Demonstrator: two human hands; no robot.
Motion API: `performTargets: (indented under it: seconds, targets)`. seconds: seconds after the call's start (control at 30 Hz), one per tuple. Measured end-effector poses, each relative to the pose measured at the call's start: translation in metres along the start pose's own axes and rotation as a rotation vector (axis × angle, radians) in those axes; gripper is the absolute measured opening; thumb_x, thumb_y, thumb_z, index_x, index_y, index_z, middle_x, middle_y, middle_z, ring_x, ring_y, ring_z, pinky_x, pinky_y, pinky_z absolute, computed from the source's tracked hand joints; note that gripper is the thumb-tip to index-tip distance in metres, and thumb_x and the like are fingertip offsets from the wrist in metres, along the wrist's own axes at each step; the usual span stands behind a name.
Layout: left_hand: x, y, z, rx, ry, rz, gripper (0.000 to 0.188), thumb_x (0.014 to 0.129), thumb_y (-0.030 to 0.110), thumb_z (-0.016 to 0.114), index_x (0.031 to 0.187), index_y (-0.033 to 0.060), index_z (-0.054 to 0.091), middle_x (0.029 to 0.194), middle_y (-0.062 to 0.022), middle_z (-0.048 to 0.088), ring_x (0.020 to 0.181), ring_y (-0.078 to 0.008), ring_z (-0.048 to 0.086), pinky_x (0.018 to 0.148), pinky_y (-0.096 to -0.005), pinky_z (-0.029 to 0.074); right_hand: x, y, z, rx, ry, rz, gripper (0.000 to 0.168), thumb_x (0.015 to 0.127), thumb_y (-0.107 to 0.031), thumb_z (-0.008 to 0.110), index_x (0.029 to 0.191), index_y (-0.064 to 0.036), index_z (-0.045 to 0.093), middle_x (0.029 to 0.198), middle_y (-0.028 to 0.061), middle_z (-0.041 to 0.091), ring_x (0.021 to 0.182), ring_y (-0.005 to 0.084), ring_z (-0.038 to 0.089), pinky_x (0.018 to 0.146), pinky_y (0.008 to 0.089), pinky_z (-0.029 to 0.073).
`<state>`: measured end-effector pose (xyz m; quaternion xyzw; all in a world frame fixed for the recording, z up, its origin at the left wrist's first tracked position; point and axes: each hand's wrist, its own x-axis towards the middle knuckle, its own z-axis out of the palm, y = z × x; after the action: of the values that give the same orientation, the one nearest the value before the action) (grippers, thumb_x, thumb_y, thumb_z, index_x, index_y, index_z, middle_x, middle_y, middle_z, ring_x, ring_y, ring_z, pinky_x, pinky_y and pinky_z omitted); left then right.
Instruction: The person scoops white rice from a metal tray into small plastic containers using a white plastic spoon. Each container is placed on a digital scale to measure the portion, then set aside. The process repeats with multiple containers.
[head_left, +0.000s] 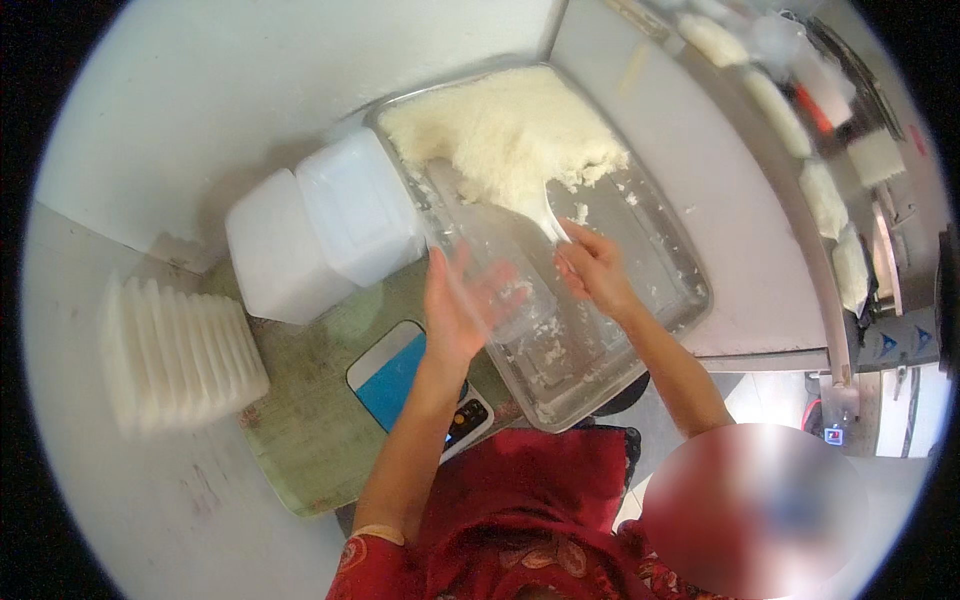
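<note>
My right hand (596, 268) grips the handle of a white plastic scoop (553, 223), whose head meets the front edge of a mound of cooked white rice (495, 127). The rice fills the far part of a large metal tray (540, 379); scattered grains and small clumps cling to its nearer floor. In my left hand (459, 304) is a clear plastic container (499, 262), tilted over the tray's left side. My fingers show through its wall, and I cannot tell whether it holds any rice.
Left of the tray stand stacks of translucent plastic containers (360, 206), with a row of nested white lids or trays (184, 356) farther left. A white scale (390, 367) with a blue top sits partly under my left forearm. Several filled bags (821, 199) line the shelf at right.
</note>
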<state>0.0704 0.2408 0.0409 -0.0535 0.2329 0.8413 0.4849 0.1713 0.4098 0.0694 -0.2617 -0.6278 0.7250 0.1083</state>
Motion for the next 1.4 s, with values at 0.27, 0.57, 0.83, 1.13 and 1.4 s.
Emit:
performTargets:
  seconds: [0.27,0.57,0.83,1.13,1.4]
  targets:
    - [0.003,-0.019,0.0,-0.12,-0.155,0.051,0.08,0.078,0.071,0.031,0.133,0.0136,0.029,0.134,-0.014,0.034,0.122,-0.0366,0.032,0.094,-0.0642,0.026,-0.093,0.009,-0.001,-1.324,0.044,-0.642,0.051,0.073,0.002,0.053,0.123,-0.011,0.048,0.068,0.0101,0.05,0.054,0.0242,0.05,0.048,0.0311,0.042]
    - [-0.001,-0.034,-0.02,-0.132,-0.128,0.164,0.071,0.083,0.061,0.035,0.131,0.0093,0.033,0.129,-0.0159,0.041,0.115,-0.0384,0.041,0.093,-0.0594,0.032,-0.144,-0.028,-0.002,-1.389,-0.295,-0.586,0.058,0.067,0.003,0.056,0.123,-0.004,0.045,0.067,0.0091,0.048,0.055,0.024,0.051,0.046,0.033,0.043]
    - [-0.002,-0.035,-0.022,-0.247,-0.148,0.069,0.069,0.083,0.061,0.035,0.128,0.0086,0.038,0.127,-0.0152,0.044,0.113,-0.0374,0.044,0.092,-0.056,0.035,-0.159,-0.042,0.002,-1.5,-0.429,-0.571,0.058,0.069,0.001,0.055,0.125,-0.003,0.042,0.067,0.0079,0.049,0.054,0.0218,0.052,0.045,0.0322,0.043]
    - [-0.003,-0.035,-0.023,-0.18,-0.211,0.112,0.07,0.083,0.062,0.035,0.131,0.0105,0.035,0.127,-0.0136,0.044,0.115,-0.034,0.043,0.088,-0.0534,0.039,-0.127,-0.052,0.012,-1.682,-0.306,-0.628,0.058,0.07,-0.002,0.052,0.127,-0.005,0.04,0.071,0.0096,0.05,0.058,0.0262,0.053,0.049,0.035,0.044]
    - [-0.005,-0.033,-0.028,-0.177,-0.282,0.053,0.065,0.085,0.057,0.036,0.13,0.0107,0.035,0.126,-0.0139,0.044,0.112,-0.0338,0.045,0.088,-0.0531,0.04,-0.103,-0.052,0.018,-1.812,-0.367,-0.623,0.056,0.072,-0.003,0.05,0.127,-0.009,0.041,0.075,0.0121,0.052,0.06,0.0262,0.054,0.054,0.0344,0.045]
